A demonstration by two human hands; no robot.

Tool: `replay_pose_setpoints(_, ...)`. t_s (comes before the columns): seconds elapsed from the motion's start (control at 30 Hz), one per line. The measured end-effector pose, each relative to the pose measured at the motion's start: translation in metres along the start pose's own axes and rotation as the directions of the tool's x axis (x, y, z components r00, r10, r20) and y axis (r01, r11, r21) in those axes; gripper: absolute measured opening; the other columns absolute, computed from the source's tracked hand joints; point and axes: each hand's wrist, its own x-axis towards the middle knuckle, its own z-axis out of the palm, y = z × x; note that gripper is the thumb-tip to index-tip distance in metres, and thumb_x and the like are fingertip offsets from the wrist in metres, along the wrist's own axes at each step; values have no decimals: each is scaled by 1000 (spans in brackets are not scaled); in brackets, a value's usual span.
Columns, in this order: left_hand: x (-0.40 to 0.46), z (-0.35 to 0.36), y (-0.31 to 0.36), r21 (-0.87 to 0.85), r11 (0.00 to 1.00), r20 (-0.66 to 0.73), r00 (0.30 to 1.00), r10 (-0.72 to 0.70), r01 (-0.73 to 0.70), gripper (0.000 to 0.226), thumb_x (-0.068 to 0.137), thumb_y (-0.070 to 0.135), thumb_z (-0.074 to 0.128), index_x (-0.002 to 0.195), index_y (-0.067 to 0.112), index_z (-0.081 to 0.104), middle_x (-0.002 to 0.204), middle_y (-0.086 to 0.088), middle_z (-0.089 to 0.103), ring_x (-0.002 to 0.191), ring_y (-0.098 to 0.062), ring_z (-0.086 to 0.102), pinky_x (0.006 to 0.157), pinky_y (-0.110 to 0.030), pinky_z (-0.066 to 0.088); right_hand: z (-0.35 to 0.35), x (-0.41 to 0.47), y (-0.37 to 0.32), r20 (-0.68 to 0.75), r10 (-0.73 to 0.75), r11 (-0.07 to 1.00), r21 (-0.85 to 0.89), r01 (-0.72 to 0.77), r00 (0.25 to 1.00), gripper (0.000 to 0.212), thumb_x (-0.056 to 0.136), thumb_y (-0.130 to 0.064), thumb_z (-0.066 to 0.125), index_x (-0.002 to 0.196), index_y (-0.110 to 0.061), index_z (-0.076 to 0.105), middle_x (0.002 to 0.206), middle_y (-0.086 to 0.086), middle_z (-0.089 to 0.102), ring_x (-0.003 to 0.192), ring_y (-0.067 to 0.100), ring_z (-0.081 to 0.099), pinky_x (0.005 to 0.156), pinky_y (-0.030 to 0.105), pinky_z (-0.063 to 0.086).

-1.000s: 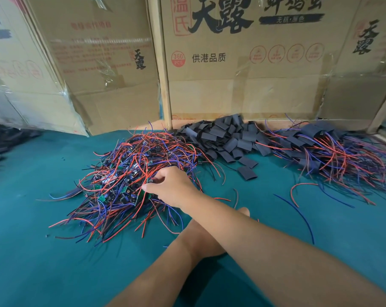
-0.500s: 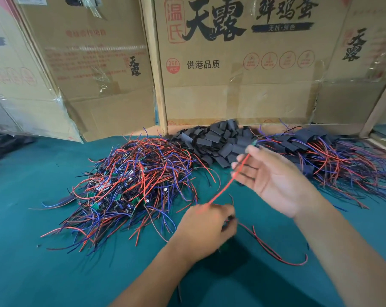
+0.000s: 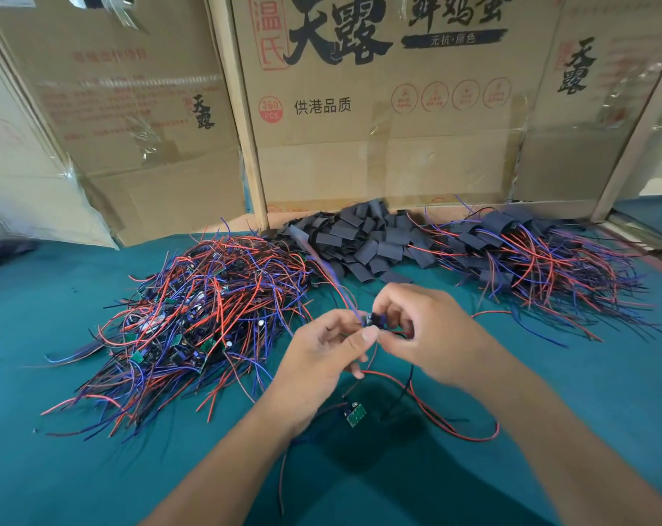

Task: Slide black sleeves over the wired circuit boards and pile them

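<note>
Both hands now meet above the near middle of the green table [image 3: 56, 468]. 1 second ago the right hand [image 3: 432, 336] was reaching into the pile of bare boards [image 3: 193, 320] at the left of the table while the left hand [image 3: 322, 358] waited below it; half a second ago the right hand had lifted a red wire clear. Now both hands pinch 1 small circuit board [image 3: 373, 320] between their fingertips, its red and blue wires trailing up toward the back and down to the table. Whether a sleeve is already in the fingers I cannot tell; something dark shows there, but it is too small to read. A 2nd board [image 3: 356, 414] lies on the table just below the hands, with a long red wire [image 3: 454, 430] looping to its right.

So picking is done and the sleeving step is likely starting. The loose black sleeves [image 3: 363, 244] sit heaped at the back edge, and the finished pile [image 3: 530, 256] lies to the back right, where this piece should go.
</note>
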Motion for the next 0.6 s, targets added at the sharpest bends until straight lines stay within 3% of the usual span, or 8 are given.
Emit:
replay_pose_setpoints(0.17, 2, 0, -5, -33, 999, -69, 997, 20, -23, 18, 79, 19, 73, 80, 4, 63, 77, -13, 59, 63, -18, 57, 59, -27, 51, 3, -1, -3, 10, -17, 1000, -6, 17, 1000, 16, 81, -25, 69, 94, -26, 59, 80, -14, 50, 70, 10, 49, 68, 35, 46)
replay_pose_setpoints(0.33, 6, -12, -1, -134, 991, -94, 996, 9, -22, 24, 84, 18, 75, 77, 6, 56, 79, -16, 59, 67, -20, 60, 62, -29, 52, 0, 0, -3, -14, 13, 999, 35, -13, 1000, 9, 87, -23, 71, 89, -25, 62, 80, -14, 54, 72, 11, 53, 71, 36, 48)
replay_pose_setpoints(0.5, 5, -11, 2, -160, 987, -87, 996, -3, -11, 25, 85, 21, 72, 87, 1, 56, 82, -16, 63, 65, -23, 58, 65, -30, 54, 7, -1, -11, -31, -41, 999, -1, 41, 999, 10, 87, -17, 69, 84, -23, 62, 79, -12, 52, 71, 13, 51, 69, 39, 47)
replay_pose_setpoints(0.6, 3, -11, 6, -189, 982, -74, 997, -24, 9, 23, 89, 23, 71, 81, 6, 58, 83, -15, 63, 66, -22, 58, 66, -30, 54, 9, -3, -13, -63, -70, 995, -72, 65, 996, 6, 89, -20, 67, 87, -21, 62, 82, -13, 51, 72, 8, 48, 67, 36, 46)
